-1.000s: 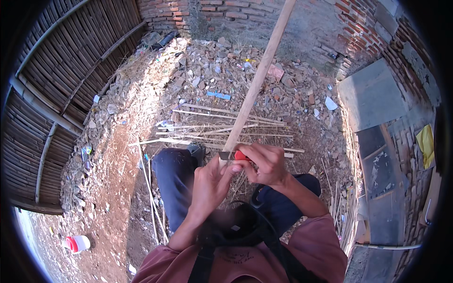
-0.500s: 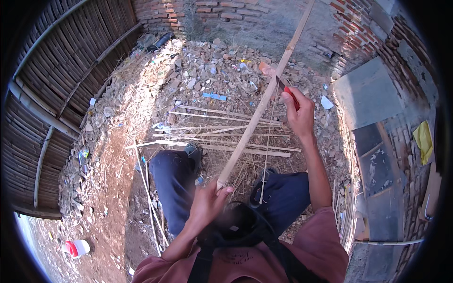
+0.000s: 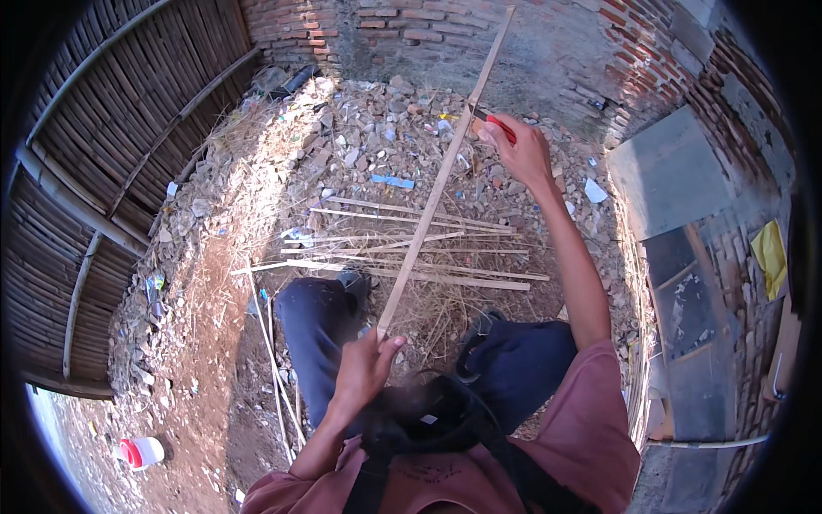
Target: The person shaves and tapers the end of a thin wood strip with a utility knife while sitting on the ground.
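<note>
The right hand (image 3: 522, 152), gripping a red-handled knife (image 3: 492, 122), has slid far up the bamboo strip (image 3: 437, 184); the left hand (image 3: 366, 367) still clamps the near end.

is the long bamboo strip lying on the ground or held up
Held up: the left hand grips the bamboo strip near its end; the right hand meets it higher.

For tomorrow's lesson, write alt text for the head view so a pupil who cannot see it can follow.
Seen from above, a seated person holds a long bamboo strip at its near end in the left hand, while the outstretched right hand presses a red-handled knife against it farther up. More strips lie on rubble-strewn ground beyond the knees, between a bamboo fence and a brick wall.
</note>
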Demonstrator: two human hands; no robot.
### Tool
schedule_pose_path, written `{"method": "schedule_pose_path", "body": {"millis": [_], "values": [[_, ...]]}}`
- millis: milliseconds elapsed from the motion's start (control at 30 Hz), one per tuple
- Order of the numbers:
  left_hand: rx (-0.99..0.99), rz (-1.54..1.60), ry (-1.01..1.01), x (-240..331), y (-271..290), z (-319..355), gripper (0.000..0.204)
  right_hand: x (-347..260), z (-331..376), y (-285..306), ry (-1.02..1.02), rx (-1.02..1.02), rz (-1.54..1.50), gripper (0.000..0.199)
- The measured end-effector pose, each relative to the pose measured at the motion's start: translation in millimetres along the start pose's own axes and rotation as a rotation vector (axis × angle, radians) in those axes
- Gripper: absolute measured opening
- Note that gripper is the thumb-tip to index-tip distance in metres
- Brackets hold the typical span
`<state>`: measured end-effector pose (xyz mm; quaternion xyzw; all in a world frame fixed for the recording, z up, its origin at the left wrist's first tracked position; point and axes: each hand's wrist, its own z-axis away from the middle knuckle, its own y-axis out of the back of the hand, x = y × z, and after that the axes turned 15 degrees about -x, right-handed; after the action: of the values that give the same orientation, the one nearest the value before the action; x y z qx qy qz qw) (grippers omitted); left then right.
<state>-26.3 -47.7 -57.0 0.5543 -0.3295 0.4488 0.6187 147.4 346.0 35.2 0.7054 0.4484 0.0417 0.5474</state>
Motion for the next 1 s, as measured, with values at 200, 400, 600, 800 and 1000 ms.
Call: {"method": "schedule_pose_path", "body": {"millis": [200,400,600,800,1000], "values": [[-0.051,0.019,0.052,-4,-4,21,0.035,80,-43,30,-0.287,0.328,-0.115,0.042],[-0.065,-0.015,0.103,-22,8,40,0.034,154,-27,60,-0.324,-0.030,0.157,0.050],[0.084,-0.081,0.130,-15,24,21,0.034,147,26,34,-0.539,-0.519,0.324,0.046],[0.072,-0.060,0.100,2,25,9,0.033,80,84,4,-0.141,-0.353,-0.193,0.034],[0.090,0.119,0.003,12,19,2,0.030,-62,143,7,-0.058,-0.508,-0.475,0.031]]}}
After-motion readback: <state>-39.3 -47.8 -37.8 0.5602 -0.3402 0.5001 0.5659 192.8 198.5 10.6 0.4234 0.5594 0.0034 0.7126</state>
